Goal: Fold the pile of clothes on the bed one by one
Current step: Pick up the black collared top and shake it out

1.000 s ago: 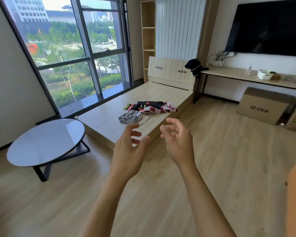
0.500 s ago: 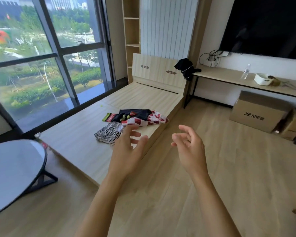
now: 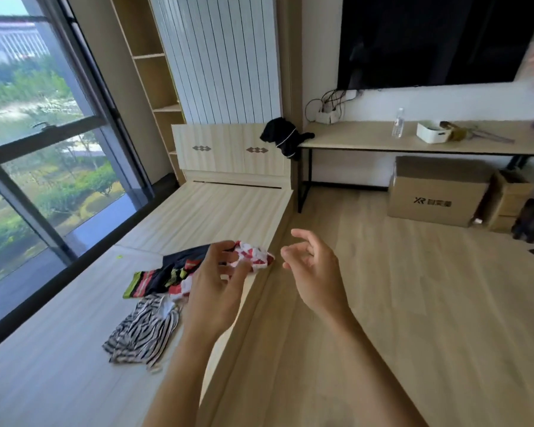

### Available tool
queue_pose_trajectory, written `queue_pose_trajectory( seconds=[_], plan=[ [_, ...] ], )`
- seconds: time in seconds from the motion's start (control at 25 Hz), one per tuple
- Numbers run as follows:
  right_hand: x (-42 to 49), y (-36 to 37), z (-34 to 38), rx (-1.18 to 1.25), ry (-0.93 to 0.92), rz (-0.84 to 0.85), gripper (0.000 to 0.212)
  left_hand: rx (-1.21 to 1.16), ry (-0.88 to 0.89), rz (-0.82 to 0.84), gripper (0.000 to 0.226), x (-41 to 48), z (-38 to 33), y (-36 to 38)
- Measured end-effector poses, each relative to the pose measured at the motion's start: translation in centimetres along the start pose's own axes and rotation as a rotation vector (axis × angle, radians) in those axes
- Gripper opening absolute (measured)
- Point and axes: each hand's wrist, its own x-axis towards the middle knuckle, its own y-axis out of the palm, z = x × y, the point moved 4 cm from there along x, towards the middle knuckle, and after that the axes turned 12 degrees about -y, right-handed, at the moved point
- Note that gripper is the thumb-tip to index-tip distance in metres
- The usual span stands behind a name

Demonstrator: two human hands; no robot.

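Nothing is gripped as the left hand (image 3: 216,291) and right hand (image 3: 315,269) are held out loose-fingered toward the pile of clothes (image 3: 167,280), heaped mid-frame at the bed (image 3: 59,380) edge, seemingly so 1 garment can be taken.

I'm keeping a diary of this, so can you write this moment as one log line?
stage: no garment held yet | left hand: open, by clothes pile | right hand: open, empty | pile: unfolded on bed
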Motion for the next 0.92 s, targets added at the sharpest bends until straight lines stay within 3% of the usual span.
queue_pose_trajectory(
  seconds=[0.4, 0.6, 0.92],
  plan=[
    [29.4, 0.6, -13.7, -0.059, 0.02, 0.049, 0.037, -0.003, -0.04, 0.013, 0.033, 30.3, -3.7, 12.9],
    [44.5, 1.5, -23.0, -0.115, 0.012, 0.031, 0.039, -0.037, -0.05, 0.076, 0.034, 47.3, -3.3, 20.1],
    [68.6, 0.9, -32.6, -0.126, 0.031, -0.067, 0.038, 0.004, 0.0, 0.157, 0.032, 72.4, -8.2, 29.7]
  ],
)
